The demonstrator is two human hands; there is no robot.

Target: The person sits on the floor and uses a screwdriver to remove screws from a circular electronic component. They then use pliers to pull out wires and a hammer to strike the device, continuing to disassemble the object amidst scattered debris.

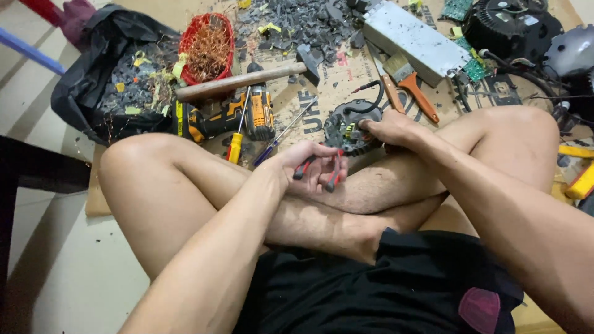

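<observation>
I sit cross-legged on the floor. My left hand (pixel 309 164) rests palm up on my shin and grips a pair of pliers with red and black handles (pixel 318 170). My right hand (pixel 387 127) presses down on a round black motor part (pixel 346 127) with wires and yellow pieces, which lies on cardboard just beyond my legs. The pliers' jaws point toward that part; whether they touch it is hidden by my fingers.
On the cardboard (pixel 322 80) lie a yellow cordless drill (pixel 229 117), a hammer (pixel 247 80), two screwdrivers (pixel 238 133), a paintbrush (pixel 411 80), a grey metal box (pixel 414 37), and black plastic scraps. A red basket of copper wire (pixel 207 46) and a black bag (pixel 117 74) sit left.
</observation>
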